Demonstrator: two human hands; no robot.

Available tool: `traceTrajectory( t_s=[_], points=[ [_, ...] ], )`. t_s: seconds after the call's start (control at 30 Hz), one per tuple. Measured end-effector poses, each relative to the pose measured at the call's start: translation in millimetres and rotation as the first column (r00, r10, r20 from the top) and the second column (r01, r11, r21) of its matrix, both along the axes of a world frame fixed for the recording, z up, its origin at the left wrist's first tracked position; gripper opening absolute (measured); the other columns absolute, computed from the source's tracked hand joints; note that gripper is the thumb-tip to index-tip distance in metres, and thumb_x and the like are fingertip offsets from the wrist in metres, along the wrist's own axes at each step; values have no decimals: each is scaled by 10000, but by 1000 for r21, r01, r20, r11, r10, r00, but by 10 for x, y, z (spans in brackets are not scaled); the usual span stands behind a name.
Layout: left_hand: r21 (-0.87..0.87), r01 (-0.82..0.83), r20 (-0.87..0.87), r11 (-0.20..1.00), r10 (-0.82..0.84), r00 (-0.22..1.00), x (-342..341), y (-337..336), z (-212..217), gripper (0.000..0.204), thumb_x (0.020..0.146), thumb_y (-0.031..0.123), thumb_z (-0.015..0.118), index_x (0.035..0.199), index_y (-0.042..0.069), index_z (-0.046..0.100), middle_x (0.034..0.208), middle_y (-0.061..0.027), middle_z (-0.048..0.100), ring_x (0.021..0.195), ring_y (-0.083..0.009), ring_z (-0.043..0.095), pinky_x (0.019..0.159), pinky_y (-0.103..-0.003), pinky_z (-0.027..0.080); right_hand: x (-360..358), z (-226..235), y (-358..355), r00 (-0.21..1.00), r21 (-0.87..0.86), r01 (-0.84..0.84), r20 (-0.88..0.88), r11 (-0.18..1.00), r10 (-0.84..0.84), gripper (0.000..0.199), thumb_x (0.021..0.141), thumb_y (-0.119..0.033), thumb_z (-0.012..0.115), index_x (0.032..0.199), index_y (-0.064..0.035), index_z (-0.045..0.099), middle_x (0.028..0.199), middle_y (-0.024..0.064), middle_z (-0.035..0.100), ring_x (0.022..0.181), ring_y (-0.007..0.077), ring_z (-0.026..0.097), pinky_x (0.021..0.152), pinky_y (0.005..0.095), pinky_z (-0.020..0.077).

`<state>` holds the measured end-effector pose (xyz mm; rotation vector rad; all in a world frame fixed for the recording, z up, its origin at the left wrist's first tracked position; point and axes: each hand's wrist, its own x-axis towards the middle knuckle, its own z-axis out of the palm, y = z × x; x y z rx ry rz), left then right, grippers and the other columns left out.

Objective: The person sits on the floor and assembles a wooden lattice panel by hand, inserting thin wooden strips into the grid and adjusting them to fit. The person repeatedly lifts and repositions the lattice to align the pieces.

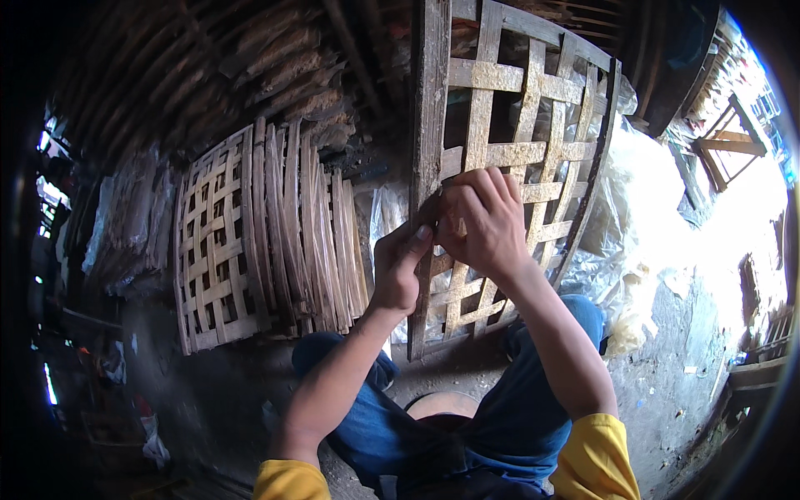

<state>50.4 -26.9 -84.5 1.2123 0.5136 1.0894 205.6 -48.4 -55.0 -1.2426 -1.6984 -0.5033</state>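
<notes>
Setting: a dim shed with a bare earthen floor (pixel 667 367), grey and dusty, brightly lit toward the person's right where crumpled clear plastic sheeting (pixel 617 242) lies heaped. Against the dark back wall, to the left, a stack of finished woven bamboo panels (pixel 267 242) stands on edge, leaning together; bundles in plastic sit further left in shadow. Hands: both forearms rise from the lower edge, yellow sleeves at the elbows, blue trousers (pixel 500 417) below. The left hand (pixel 398 271) is raised with thumb up, pinching the panel's edge beside its wooden side rail (pixel 429 167). The right hand (pixel 483 221) is just beside it, touching it, fingers curled over and gripping a strip; the two hands work close together at one spot. Item: an open-weave bamboo lattice panel (pixel 525 158), upright and slightly tilted, resting on the floor in front of the knees; pale flat strips cross in square gaps, with a curved dark rim on its right side.
</notes>
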Motion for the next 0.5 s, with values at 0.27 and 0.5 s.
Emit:
traceTrajectory(
  t_s=[0.27,0.5],
  points=[
    [66,-40,-220,997,54,974,-101,110,-57,358,970,366,611,965,15,680,908,-14,663,846,-105,576,794,-272,430,392,-106,-119,687,51,-206,-703,977,182,139,900,103,567,950,-18,521,912,105,718,755,101,686,594,237,528],
    [234,-140,-213,962,191,958,45,-49,-137,262,956,251,667,919,-7,687,794,8,648,764,-85,541,702,-283,427,315,-16,-270,735,-206,-378,-659,903,157,334,936,-30,613,1266,21,620,841,47,674,780,76,615,715,247,504]
  ],
)
